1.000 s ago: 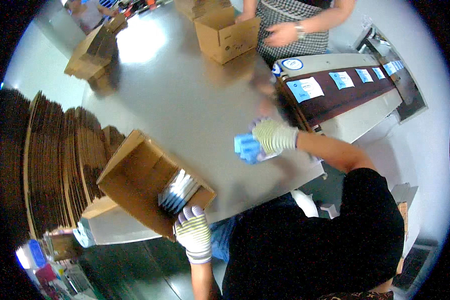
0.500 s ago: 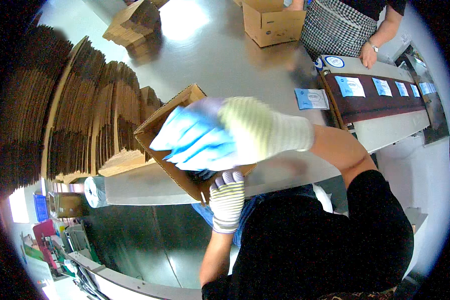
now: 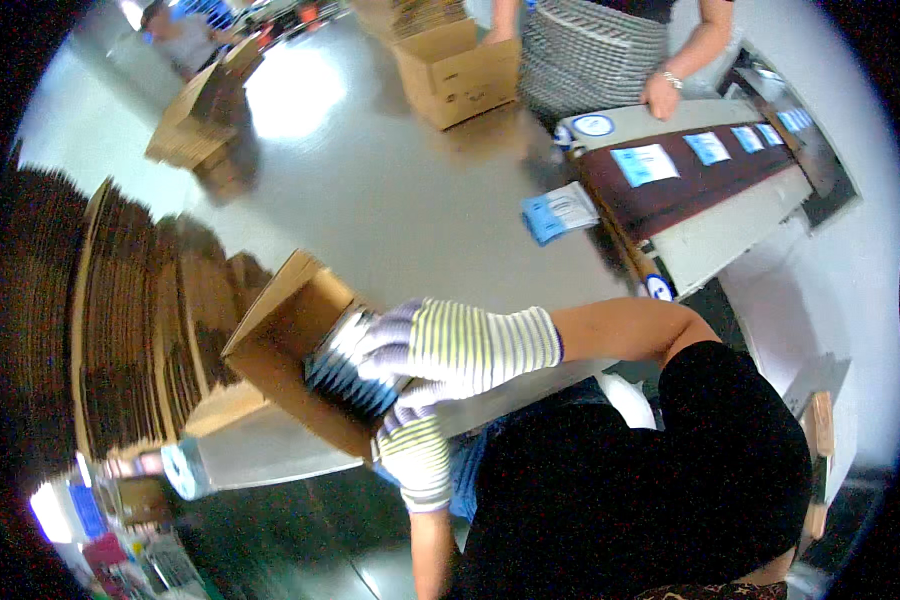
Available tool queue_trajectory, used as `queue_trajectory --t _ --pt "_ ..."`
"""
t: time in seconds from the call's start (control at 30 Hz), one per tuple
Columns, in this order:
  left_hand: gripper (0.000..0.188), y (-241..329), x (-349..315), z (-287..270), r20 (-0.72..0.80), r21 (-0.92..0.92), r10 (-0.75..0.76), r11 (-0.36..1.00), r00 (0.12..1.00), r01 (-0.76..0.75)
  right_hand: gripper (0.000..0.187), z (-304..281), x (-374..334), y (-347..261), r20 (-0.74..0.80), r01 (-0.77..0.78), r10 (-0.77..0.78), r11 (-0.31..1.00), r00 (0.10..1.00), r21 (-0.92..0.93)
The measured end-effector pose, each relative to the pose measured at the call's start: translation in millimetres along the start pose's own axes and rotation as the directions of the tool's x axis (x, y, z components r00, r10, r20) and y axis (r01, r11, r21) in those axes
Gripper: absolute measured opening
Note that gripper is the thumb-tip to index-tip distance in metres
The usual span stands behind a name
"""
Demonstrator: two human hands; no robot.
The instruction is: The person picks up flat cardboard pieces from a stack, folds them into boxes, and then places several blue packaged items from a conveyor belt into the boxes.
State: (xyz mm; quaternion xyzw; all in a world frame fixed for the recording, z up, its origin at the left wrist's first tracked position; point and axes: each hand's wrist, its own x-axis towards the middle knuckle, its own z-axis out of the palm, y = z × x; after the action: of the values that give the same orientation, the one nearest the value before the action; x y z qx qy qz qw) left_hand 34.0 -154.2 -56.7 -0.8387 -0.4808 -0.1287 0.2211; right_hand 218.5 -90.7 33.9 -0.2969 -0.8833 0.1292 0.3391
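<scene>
An open cardboard box (image 3: pixel 280 340) lies tilted toward me at the near edge of the grey table (image 3: pixel 370 190). Inside it stands a row of blue-and-white flat packs (image 3: pixel 345 375). My right hand (image 3: pixel 440 345), in a striped knit glove, reaches into the box mouth and presses on the packs. My left hand (image 3: pixel 415 445), gloved the same way, sits under the right one against the box's lower front edge. Whether the right hand's fingers hold a pack is hidden.
A tall stack of flattened cardboard (image 3: pixel 120 320) stands left of the box. A small pile of blue packs (image 3: pixel 560 212) lies on the table by a conveyor (image 3: pixel 710 180) carrying more packs. Across the table another person's hand (image 3: pixel 660 98) rests near another open box (image 3: pixel 455 70).
My right hand carried blue packs from the table across to the box and now pushes them in. My view has swung left and then settled on the box.
</scene>
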Motion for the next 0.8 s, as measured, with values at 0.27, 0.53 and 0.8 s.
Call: queue_trajectory --t 0.27,0.53,0.8 --pt "0.015 9 19 -16 0.08 -0.1 0.03 0.995 0.996 -0.022 0.046 -76 -132 86 -0.063 -0.45 0.473 0.776 0.879 -0.442" --pt "0.01 9 10 3 -0.01 -0.052 0.027 0.998 1.0 -0.027 0.043 -145 -185 140 0.038 -0.674 0.818 0.498 0.574 -0.546" --pt "0.015 12 13 0 -0.076 -0.07 0.029 0.997 0.997 -0.034 0.041 -150 -205 174 -0.057 -0.634 0.729 0.551 0.682 -0.543"
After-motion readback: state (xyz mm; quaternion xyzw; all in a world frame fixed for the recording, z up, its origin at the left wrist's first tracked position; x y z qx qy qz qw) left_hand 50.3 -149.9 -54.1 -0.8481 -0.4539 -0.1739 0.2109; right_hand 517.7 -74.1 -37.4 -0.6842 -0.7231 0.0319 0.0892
